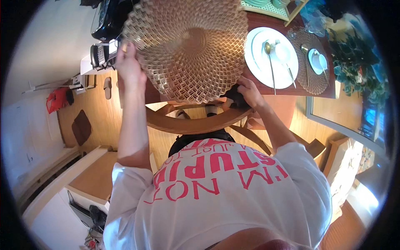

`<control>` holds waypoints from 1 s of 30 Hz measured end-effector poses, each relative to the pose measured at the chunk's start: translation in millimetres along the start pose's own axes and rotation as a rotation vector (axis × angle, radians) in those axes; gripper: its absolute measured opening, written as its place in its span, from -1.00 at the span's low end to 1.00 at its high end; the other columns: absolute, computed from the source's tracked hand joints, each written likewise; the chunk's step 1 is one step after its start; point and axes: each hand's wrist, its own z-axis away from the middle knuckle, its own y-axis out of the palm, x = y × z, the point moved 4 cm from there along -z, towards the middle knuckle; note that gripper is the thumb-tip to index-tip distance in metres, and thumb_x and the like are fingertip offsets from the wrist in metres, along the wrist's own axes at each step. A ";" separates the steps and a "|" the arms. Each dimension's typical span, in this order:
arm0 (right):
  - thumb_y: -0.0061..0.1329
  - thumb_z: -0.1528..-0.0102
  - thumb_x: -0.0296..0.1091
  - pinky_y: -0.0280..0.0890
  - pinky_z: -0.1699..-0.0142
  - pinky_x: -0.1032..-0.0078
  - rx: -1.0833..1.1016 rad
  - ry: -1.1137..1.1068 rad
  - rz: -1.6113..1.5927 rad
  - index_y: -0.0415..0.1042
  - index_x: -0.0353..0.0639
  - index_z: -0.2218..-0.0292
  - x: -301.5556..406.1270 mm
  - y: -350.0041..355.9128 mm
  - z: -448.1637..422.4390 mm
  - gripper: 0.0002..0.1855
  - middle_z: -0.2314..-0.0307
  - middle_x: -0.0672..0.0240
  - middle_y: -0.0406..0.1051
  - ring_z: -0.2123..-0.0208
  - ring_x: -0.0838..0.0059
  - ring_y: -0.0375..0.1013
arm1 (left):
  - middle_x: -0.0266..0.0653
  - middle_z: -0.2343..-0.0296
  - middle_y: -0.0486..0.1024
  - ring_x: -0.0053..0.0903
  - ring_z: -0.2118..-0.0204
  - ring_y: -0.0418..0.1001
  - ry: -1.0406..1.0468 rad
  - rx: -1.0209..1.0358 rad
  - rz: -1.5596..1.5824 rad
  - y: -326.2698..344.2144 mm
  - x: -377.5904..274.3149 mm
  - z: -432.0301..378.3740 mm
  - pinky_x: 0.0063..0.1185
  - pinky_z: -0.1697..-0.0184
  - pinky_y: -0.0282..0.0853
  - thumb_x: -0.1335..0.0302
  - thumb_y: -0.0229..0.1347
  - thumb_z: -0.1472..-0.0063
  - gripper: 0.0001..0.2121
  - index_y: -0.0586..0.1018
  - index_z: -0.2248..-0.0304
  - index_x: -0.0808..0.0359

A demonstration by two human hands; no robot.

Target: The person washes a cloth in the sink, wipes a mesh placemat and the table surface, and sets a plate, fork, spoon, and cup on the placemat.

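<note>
A round, woven, bronze-coloured placemat (190, 53) is held up over the near side of the dark red-brown table (153, 92). My left hand (129, 65), slightly blurred, grips its left edge. At its lower right edge my right hand (250, 90) pinches the rim, close to a black item (234, 95) that I cannot make out. Right of the mat, a stack of white plates (256, 68) carries a white cup (282, 52), a gold spoon (267, 48) and other cutlery. Farther right, a second woven placemat (307, 82) lies under a small saucer (312, 59) and cup (322, 61).
A curved wooden chair back (193, 125) stands between my body and the table. A dish rack (265, 9) with greenish dishes sits at the back. Black appliances (109, 22) and a telephone (98, 56) are on the left. Leafy plants (353, 56) border the right end.
</note>
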 end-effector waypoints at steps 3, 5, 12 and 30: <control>-0.19 0.05 -0.48 0.16 0.03 0.55 -0.039 0.003 -0.475 0.27 -0.28 0.02 30.4 15.9 12.1 -0.51 0.16 0.26 0.35 0.11 0.49 0.30 | -0.34 0.39 0.48 -0.69 0.37 0.38 -0.025 -0.014 0.046 -43.1 78.4 -13.7 -0.66 0.30 0.33 0.52 -0.05 -0.25 -0.87 0.48 0.24 0.29; -0.10 0.05 -0.38 0.19 0.07 0.58 -0.076 0.121 -0.392 0.35 -0.32 0.12 20.8 13.9 9.4 -0.58 0.23 0.28 0.40 0.17 0.48 0.34 | -0.34 0.38 0.48 -0.70 0.37 0.38 -0.011 0.021 0.071 -57.8 109.6 -19.7 -0.68 0.31 0.32 0.53 -0.04 -0.24 -0.87 0.48 0.23 0.31; 0.02 0.07 -0.35 0.34 0.32 0.39 -0.347 -0.022 0.092 0.49 -0.30 0.35 -20.3 10.0 -24.7 -0.77 0.51 0.05 0.47 0.44 0.25 0.51 | -0.40 0.45 0.50 -0.80 0.53 0.32 0.036 0.108 -0.181 -46.0 108.7 -25.7 -0.75 0.56 0.22 0.54 -0.07 -0.25 -0.84 0.47 0.20 0.31; -0.02 0.06 -0.25 0.32 0.28 0.26 -0.649 -0.060 0.334 0.46 -0.19 0.33 45.0 -1.4 -16.3 -0.74 0.49 0.06 0.46 0.38 0.06 0.46 | -0.29 0.39 0.52 -0.64 0.35 0.43 0.177 0.120 -0.006 -15.0 85.9 -40.7 -0.65 0.23 0.34 0.55 -0.03 -0.22 -0.80 0.45 0.16 0.38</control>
